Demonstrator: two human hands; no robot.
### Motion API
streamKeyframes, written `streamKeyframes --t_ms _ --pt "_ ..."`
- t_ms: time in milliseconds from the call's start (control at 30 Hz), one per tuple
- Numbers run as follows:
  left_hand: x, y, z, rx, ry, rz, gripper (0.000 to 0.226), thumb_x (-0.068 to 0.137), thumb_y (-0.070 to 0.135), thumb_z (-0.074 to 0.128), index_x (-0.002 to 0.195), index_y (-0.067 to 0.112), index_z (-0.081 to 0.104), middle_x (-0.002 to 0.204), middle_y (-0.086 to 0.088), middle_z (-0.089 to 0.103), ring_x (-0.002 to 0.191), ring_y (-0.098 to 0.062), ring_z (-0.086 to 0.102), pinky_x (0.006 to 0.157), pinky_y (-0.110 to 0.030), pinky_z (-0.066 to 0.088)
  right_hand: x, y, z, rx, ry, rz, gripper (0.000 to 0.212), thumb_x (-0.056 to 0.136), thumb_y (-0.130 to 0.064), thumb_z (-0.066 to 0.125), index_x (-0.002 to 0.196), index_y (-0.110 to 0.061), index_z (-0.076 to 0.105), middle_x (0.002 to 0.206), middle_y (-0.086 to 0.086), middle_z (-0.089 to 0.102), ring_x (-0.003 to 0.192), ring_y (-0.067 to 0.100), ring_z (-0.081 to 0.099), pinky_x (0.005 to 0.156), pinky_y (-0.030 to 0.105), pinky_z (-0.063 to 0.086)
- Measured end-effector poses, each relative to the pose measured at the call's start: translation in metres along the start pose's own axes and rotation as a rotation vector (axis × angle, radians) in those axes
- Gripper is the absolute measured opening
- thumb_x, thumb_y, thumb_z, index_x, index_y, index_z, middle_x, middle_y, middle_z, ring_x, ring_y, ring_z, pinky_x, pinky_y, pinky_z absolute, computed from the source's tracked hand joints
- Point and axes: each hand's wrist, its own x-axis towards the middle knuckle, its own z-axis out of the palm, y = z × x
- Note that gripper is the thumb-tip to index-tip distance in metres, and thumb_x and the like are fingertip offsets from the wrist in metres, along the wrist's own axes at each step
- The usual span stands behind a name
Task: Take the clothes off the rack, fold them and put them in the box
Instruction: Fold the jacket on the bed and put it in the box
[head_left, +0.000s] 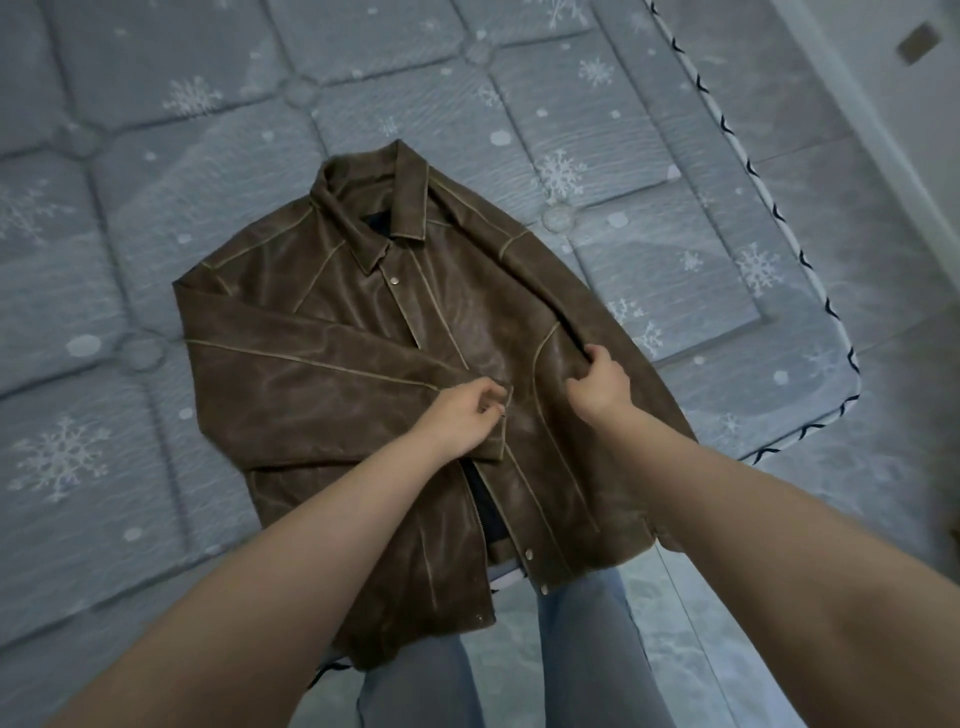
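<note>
The brown jacket (395, 374) lies front-up on the mattress (156, 156), long axis collar at 12 o'clock to hem at 6, hem overhanging the near edge. L hand (462, 415) pinches the cuff of the sleeve already folded across the chest; R hand (600, 382) grips the other sleeve (597, 312), which runs off toward 2 o'clock. Next move likely: R hand, nearer that sleeve, draws it inward toward 9 o'clock.
</note>
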Motion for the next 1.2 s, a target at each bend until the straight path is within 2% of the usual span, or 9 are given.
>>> streamKeyframes --t_ms 167,267,367,433,533,633,767,967,1200 --pt "0.050 0.044 0.045 -0.193 0.084 -0.071 0.037 0.094 0.022 0.058 0.131 0.019 0.055 0.109 0.004 0.071 0.112 -0.012 0.061 0.103 -0.029 0.044 0.053 0.024 -0.011 -0.067 0.033 -0.048 0.064 0.089 -0.018 0.064 0.147 -0.017 0.038 0.153 0.013 0.022 0.136 0.034 0.038 0.113 0.040 0.035" --pt "0.082 0.079 0.070 -0.495 0.165 -0.217 0.052 0.094 0.019 0.060 0.142 0.015 0.041 0.110 -0.003 0.071 0.108 -0.018 0.063 0.100 -0.033 0.046 0.080 0.046 -0.019 -0.178 -0.069 -0.028 0.075 0.087 -0.028 0.069 0.152 -0.021 0.031 0.161 0.009 0.016 0.146 0.031 0.026 0.116 0.045 0.032" --pt "0.110 0.110 0.086 -0.821 0.202 -0.358 0.051 0.098 0.019 0.056 0.145 0.017 0.038 0.125 -0.006 0.062 0.111 -0.019 0.060 0.102 -0.038 0.047 0.102 0.068 -0.029 -0.256 -0.172 -0.073 0.080 0.089 -0.029 0.069 0.155 -0.021 0.025 0.160 0.011 0.023 0.145 0.031 0.030 0.115 0.046 0.034" --pt "0.124 0.123 0.094 -0.948 0.234 -0.417 0.050 0.099 0.020 0.054 0.146 0.018 0.038 0.132 -0.005 0.056 0.122 -0.021 0.055 0.107 -0.040 0.043 0.115 0.079 -0.033 -0.316 -0.192 -0.167 0.064 0.095 -0.022 0.061 0.152 -0.016 0.033 0.152 0.013 0.037 0.138 0.031 0.041 0.111 0.044 0.039" --pt "0.140 0.134 0.106 -1.102 0.293 -0.486 0.052 0.099 0.023 0.055 0.148 0.021 0.037 0.137 -0.004 0.053 0.127 -0.024 0.052 0.107 -0.039 0.042 0.131 0.086 -0.040 -0.334 -0.144 -0.253 0.032 0.100 -0.015 0.044 0.128 -0.010 0.059 0.126 0.020 0.061 0.117 0.037 0.057 0.095 0.041 0.048" --pt "0.149 0.142 0.117 -1.068 0.310 -0.492 0.052 0.098 0.025 0.055 0.147 0.026 0.038 0.136 0.002 0.053 0.128 -0.021 0.051 0.103 -0.034 0.040 0.148 0.086 -0.054 -0.130 -0.044 -0.178 0.027 0.101 -0.014 0.040 0.115 -0.004 0.060 0.113 0.027 0.064 0.107 0.043 0.060 0.087 0.043 0.048" --pt "0.157 0.144 0.123 -1.002 0.332 -0.446 0.052 0.098 0.024 0.054 0.147 0.028 0.038 0.141 0.002 0.053 0.125 -0.015 0.052 0.097 -0.026 0.037 0.192 0.072 -0.093 0.026 0.100 -0.102 0.029 0.100 -0.015 0.038 0.118 -0.005 0.058 0.116 0.028 0.064 0.110 0.045 0.058 0.091 0.044 0.044" --pt "0.175 0.141 0.121 -0.938 0.319 -0.394 0.052 0.098 0.026 0.054 0.147 0.033 0.038 0.145 0.001 0.050 0.130 -0.015 0.049 0.115 -0.037 0.034 0.273 0.020 -0.149 -0.019 0.178 -0.116 0.036 0.103 -0.015 0.033 0.129 -0.004 0.054 0.130 0.028 0.058 0.124 0.042 0.051 0.102 0.039 0.038" --pt "0.205 0.144 0.105 -0.872 0.329 -0.346 0.049 0.099 0.023 0.054 0.145 0.032 0.041 0.120 0.005 0.062 0.114 -0.016 0.060 0.102 -0.032 0.047 0.329 -0.011 -0.167 -0.091 0.292 -0.195 0.039 0.105 -0.019 0.033 0.134 -0.005 0.053 0.135 0.026 0.055 0.127 0.040 0.049 0.105 0.039 0.035"
